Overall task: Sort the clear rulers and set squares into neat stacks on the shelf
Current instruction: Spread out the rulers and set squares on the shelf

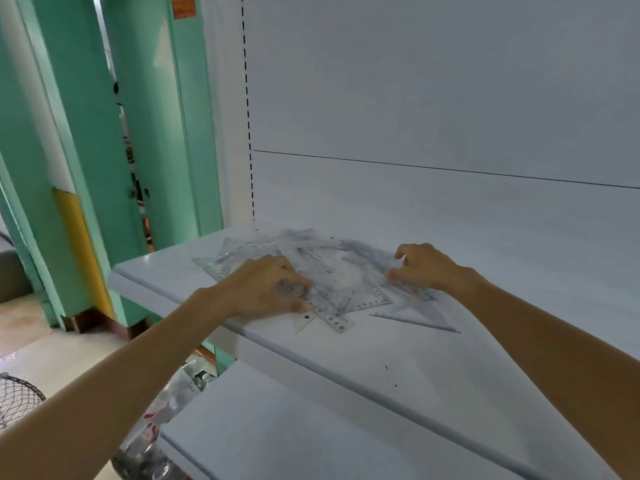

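Observation:
A loose heap of clear rulers and set squares (332,268) lies spread over the left part of the white shelf (433,358). My left hand (263,285) rests on the heap's near left side, fingers curled down onto a clear ruler (329,315) that reaches toward the shelf's front edge. My right hand (426,268) is at the heap's right side, fingers bent and pinching the edge of a clear piece. One clear set square (415,318) lies apart, just in front of the right hand.
The shelf's white back panel (433,109) rises behind the heap. A lower white shelf (294,438) juts out below. Green door frames (162,133) stand to the left, with a wire basket (17,400) and bagged items (173,403) on the floor.

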Demonstrator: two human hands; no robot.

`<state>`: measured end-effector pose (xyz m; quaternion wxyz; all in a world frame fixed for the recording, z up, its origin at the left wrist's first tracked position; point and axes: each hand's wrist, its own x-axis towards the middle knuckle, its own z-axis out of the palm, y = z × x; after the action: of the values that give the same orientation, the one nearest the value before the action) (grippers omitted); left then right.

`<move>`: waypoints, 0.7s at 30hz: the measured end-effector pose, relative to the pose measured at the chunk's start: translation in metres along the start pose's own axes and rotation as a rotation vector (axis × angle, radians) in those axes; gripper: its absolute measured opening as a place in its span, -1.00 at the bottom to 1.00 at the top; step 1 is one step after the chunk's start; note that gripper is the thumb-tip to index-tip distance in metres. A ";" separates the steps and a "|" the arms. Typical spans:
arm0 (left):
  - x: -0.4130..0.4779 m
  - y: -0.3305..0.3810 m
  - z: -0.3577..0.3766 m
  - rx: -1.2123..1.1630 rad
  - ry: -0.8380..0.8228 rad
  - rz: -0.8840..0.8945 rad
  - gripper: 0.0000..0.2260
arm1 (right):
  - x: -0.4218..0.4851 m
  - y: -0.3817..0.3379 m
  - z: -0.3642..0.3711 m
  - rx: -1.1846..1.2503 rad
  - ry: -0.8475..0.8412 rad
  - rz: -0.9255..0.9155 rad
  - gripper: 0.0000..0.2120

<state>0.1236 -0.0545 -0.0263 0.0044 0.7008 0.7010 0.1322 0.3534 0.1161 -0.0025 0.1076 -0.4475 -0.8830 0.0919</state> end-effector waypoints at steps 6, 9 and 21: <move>0.031 0.007 0.015 -0.132 0.060 0.070 -0.69 | 0.014 0.006 0.002 0.032 -0.004 0.011 -0.54; 0.040 0.014 0.020 -0.136 0.118 0.096 -0.68 | 0.017 0.012 -0.003 0.074 0.035 0.000 -0.58; 0.025 0.047 0.009 0.094 0.219 0.121 -0.61 | -0.027 0.023 -0.022 0.034 0.146 -0.097 -0.62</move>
<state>0.1711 -0.0291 -0.0213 -0.1131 0.7226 0.6592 0.1750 0.3926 0.1086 0.0099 0.1836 -0.4078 -0.8918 0.0684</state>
